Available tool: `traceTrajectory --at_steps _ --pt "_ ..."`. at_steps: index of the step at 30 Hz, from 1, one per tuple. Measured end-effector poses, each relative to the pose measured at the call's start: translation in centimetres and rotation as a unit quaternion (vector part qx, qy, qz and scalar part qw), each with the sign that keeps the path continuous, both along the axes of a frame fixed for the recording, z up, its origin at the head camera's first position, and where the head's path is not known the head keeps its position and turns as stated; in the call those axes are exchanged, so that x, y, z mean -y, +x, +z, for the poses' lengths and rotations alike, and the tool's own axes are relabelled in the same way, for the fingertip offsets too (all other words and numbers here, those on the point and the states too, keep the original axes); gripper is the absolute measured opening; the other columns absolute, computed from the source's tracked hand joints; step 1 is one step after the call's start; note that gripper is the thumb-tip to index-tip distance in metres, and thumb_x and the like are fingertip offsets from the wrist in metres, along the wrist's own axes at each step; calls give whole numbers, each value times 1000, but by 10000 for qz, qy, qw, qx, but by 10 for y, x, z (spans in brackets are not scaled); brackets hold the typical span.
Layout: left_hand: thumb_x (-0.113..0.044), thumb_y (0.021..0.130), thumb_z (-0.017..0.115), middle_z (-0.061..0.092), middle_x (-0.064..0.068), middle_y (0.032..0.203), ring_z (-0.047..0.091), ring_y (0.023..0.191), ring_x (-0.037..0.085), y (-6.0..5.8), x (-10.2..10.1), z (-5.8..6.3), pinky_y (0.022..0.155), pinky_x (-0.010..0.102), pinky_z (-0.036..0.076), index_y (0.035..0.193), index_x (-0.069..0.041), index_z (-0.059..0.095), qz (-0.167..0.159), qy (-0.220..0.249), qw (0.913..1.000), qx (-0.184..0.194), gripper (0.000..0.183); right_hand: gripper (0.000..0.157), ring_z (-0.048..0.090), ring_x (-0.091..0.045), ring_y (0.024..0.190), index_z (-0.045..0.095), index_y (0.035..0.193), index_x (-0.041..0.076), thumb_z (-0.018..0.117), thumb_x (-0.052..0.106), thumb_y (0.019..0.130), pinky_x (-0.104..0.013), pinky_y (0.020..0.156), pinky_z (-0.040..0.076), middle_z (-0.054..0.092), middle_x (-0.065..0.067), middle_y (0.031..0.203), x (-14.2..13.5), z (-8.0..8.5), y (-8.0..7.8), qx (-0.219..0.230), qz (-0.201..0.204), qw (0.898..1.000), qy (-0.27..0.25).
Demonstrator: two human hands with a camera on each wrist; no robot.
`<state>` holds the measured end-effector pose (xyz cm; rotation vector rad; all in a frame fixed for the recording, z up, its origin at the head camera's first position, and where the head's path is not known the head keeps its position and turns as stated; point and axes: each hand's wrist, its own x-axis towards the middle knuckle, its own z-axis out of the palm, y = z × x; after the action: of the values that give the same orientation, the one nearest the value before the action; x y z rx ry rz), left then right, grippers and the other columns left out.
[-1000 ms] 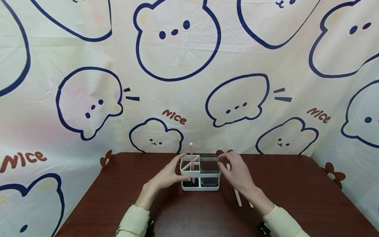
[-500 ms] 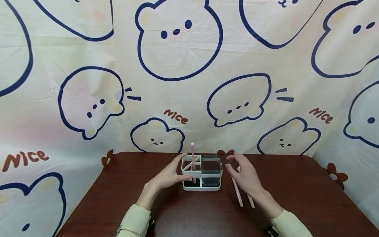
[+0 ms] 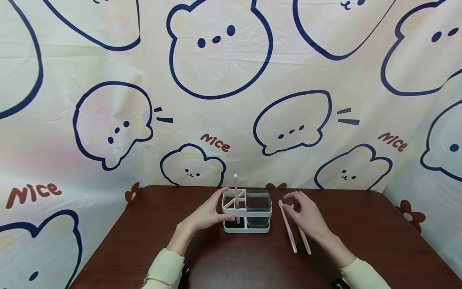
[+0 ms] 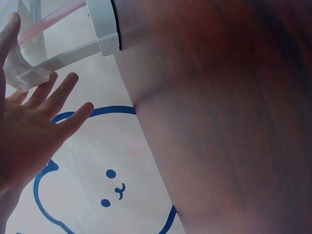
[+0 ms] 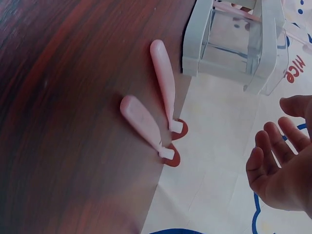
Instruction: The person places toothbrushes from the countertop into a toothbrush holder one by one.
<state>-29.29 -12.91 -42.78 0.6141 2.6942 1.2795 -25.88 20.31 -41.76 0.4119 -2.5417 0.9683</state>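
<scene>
My left hand grips the left end of a white toothbrush holder, thumb at the front and fingers behind. A pink toothbrush stands upright in one of the holder's left slots. In its right side sits a clear cup. Two more toothbrushes, one pink and one paler, lie on the table to the right. Over them hovers my right hand, its fingers loosely bent and holding nothing. The right wrist view shows both brush handles apart from that hand.
The brown wooden table carries the holder near its back edge. Behind it hangs a pale cloth printed with blue-outlined bears.
My right hand has moved away from the holder's right side, further right over the lying toothbrushes. My left hand stays on the holder.
</scene>
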Motion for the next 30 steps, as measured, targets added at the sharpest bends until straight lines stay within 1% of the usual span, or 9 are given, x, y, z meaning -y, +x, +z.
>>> traceTrajectory --at_steps 4,8,13,16,19,24,30 --pt "-42 79 83 30 5 160 37 143 26 0 0 0 113 61 34 155 -25 26 -12 -9 10000 -10 96 21 57 -15 83 67 111 12 71 19 92 -25 70 51 62 0 95 -7 -1 0 267 92 9996 12" --pt "-40 80 82 30 6 160 38 142 26 1 0 1 113 61 34 155 -23 26 -40 -3 10000 -22 96 22 56 -13 83 66 112 12 71 20 92 -23 70 50 62 1 94 -14 -4 -1 489 171 9986 58" --pt "-39 80 82 30 7 160 38 142 27 3 0 3 112 62 34 155 -23 25 -43 -35 10000 -9 96 24 57 -12 84 65 113 12 72 22 92 -23 70 50 62 1 97 -23 -10 -6 691 217 9973 88" --pt "-39 80 82 29 8 161 38 142 28 3 0 2 112 62 34 156 -23 25 -43 -64 10000 -7 96 26 56 -14 84 65 114 11 71 24 92 -23 69 49 62 0 98 -29 -13 -9 839 297 9960 114" --pt "-41 81 81 28 9 161 37 143 28 2 0 1 112 62 34 156 -23 24 -54 -96 9999 -11 96 27 55 -14 83 65 116 12 71 26 93 -23 67 49 62 -1 99 -36 -17 -13 1012 386 9940 120" --pt "-44 80 81 27 8 162 36 144 28 2 0 1 112 63 34 156 -24 23 -31 -144 9999 -13 97 29 55 -14 82 64 118 10 70 24 94 -23 66 49 63 -2 101 -45 -23 -19 1293 528 9901 104" --pt "-43 80 81 27 8 162 36 144 29 2 1 0 112 63 34 156 -25 23 -34 -109 9999 -21 97 28 53 -15 83 64 119 8 69 20 93 -25 66 46 61 -3 101 -52 -27 -24 1610 613 9846 303"
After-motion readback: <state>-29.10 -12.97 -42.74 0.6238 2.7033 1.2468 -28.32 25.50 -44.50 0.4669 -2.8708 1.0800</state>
